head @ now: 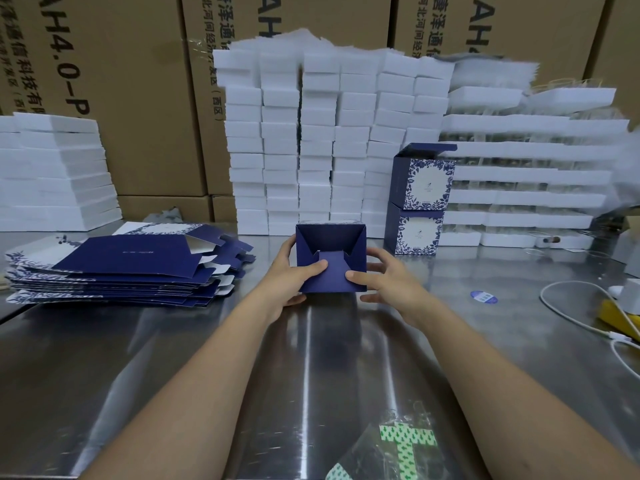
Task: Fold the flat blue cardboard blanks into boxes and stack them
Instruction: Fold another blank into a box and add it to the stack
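- Blanks lay in a flat blue pile on the left of the desk; they looked thin, light and easy to bend.
- The left hand gripped the half-folded box at its left wall, thumb pressing a bottom flap.
- The right hand gripped the right wall the same way; the walls seemed the safest place to hold, because such card dents easily.
- Two finished boxes stood stacked near, on the right.

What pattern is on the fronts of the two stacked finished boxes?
The stacked boxes show a blue-and-white floral border around a white centre; head view.
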`<state>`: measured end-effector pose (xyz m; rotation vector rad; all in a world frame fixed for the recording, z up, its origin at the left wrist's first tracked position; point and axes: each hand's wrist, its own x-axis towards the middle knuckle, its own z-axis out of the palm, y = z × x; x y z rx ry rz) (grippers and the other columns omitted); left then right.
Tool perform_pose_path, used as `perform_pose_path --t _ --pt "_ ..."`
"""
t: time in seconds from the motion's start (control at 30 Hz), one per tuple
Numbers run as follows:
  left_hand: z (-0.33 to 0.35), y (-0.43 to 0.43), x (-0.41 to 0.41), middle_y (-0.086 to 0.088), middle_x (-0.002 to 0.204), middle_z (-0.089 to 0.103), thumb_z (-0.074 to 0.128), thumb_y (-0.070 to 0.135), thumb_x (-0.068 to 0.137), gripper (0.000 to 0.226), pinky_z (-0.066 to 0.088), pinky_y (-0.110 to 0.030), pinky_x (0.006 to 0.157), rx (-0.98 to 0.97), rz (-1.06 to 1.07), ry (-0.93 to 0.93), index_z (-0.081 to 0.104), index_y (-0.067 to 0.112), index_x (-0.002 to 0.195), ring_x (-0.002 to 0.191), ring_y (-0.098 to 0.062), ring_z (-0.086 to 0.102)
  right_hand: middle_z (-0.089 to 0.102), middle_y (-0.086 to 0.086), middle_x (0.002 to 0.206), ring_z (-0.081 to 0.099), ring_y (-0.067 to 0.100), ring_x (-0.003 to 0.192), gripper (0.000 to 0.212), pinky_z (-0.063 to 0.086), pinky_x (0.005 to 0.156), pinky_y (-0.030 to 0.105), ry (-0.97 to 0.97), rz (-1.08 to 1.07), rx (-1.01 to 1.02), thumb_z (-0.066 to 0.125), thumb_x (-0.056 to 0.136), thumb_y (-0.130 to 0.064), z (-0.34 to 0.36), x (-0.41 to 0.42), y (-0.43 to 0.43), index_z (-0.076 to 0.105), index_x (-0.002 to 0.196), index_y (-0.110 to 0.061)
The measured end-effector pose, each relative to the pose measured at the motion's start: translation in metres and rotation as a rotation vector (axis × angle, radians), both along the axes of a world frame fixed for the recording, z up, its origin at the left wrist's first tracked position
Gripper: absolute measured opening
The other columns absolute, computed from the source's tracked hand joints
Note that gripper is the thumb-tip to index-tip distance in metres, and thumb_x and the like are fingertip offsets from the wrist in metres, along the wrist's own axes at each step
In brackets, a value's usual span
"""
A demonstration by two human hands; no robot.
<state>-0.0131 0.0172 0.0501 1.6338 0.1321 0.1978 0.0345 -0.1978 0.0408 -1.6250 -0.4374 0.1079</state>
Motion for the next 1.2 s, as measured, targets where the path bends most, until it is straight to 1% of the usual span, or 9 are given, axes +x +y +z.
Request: perform_pose_path --t 0.17,0.3,0.43,0.57,0.67,0.77,0.87,1.03,1.2 --pt "0.002 -0.003 -0.002 0.016 0.12 0.071 0.088 0.039 0.085 0.08 0.06 -0.045 0.092 -0.014 0.003 -0.009 0.04 0.052 0.147 0.111 -0.019 0.07 0.075 -0.001 0.122 0.079 0.015 0.094 0.052 0.059 0.068 0.026 -0.011 -0.028 -0.032 0.087 0.087 -0.029 0.001 -0.003 0.0 0.06 0.131 -0.034" --pt "0.008 -0.005 -0.01 0.016 0.117 0.077 0.088 0.055 0.078 0.079 0.06 -0.035 0.079 -0.029 -0.084 -0.01 0.044 0.055 0.143 0.111 -0.015 0.073 0.077 -0.008 0.121 0.079 0.015 0.097 0.067 0.059 0.078 0.029 0.038 -0.057 -0.021 0.077 0.076 -0.075 0.008 -0.009 0.004 0.063 0.131 -0.037" --pt "0.016 -0.01 -0.013 0.011 0.119 0.077 0.074 0.086 0.066 0.074 0.062 -0.04 0.092 -0.082 -0.107 -0.006 0.056 0.061 0.133 0.113 -0.015 0.071 0.079 -0.013 0.114 0.077 0.014 0.104 0.083 0.057 0.093 0.035 0.103 -0.075 0.04 0.056 0.065 -0.099 0.015 -0.01 0.008 0.07 0.125 -0.044" --pt "0.02 -0.007 -0.011 0.007 0.116 0.079 0.049 0.096 0.075 0.049 0.055 -0.049 0.103 -0.186 -0.077 -0.076 0.071 0.063 0.104 0.124 -0.013 0.065 0.076 -0.012 0.121 0.069 0.014 0.115 0.074 0.05 0.109 0.042 0.064 -0.156 0.085 0.061 0.069 -0.086 0.023 -0.014 0.009 0.071 0.124 -0.037" --pt "0.024 -0.006 -0.012 0.002 0.129 0.074 0.047 0.093 0.078 0.063 0.046 -0.052 0.112 -0.217 0.012 -0.169 0.07 0.05 0.118 0.134 -0.015 0.058 0.072 -0.005 0.121 0.066 0.013 0.107 0.041 0.051 0.106 0.044 -0.063 -0.209 0.142 0.061 0.076 -0.041 0.029 -0.018 0.013 0.068 0.115 -0.034" --pt "0.03 -0.006 -0.018 0.004 0.139 0.067 0.045 0.093 0.072 0.09 0.032 -0.05 0.115 -0.219 0.08 -0.26 0.052 0.04 0.144 0.134 -0.012 0.056 0.066 -0.002 0.132 0.065 0.008 0.111 0.062 0.054 0.084 0.031 -0.266 -0.218 0.135 0.057 0.073 -0.004 0.027 -0.021 0.02 0.055 0.129 -0.029" --pt "0.036 -0.006 -0.022 0.008 0.134 0.071 0.051 0.089 0.075 0.088 0.044 -0.043 0.105 -0.271 0.069 -0.295 0.044 0.044 0.15 0.126 -0.011 0.064 0.061 -0.003 0.131 0.058 0.002 0.119 0.073 0.048 0.092 0.016 -0.518 -0.333 -0.019 0.055 0.074 0.017 0.016 -0.022 0.025 0.049 0.134 -0.024" --pt "0.035 -0.008 -0.022 0.023 0.123 0.071 0.078 0.052 0.089 0.056 0.054 -0.032 0.089 -0.187 0.071 -0.344 0.057 0.039 0.14 0.106 0.003 0.07 0.058 -0.011 0.126 0.059 -0.005 0.109 0.072 0.049 0.087 0.014 -0.459 -0.298 -0.065 0.069 0.078 0.007 0.011 -0.023 0.028 0.042 0.137 -0.026" --pt "0.029 -0.008 -0.019 0.024 0.12 0.07 0.075 0.013 0.096 0.04 0.054 -0.036 0.104 -0.113 0.131 -0.383 0.067 0.03 0.132 0.103 0.011 0.067 0.061 -0.019 0.125 0.063 -0.01 0.108 0.055 0.051 0.084 0.011 -0.286 -0.221 0.034 0.083 0.085 -0.041 0.014 -0.026 0.027 0.052 0.13 -0.032"
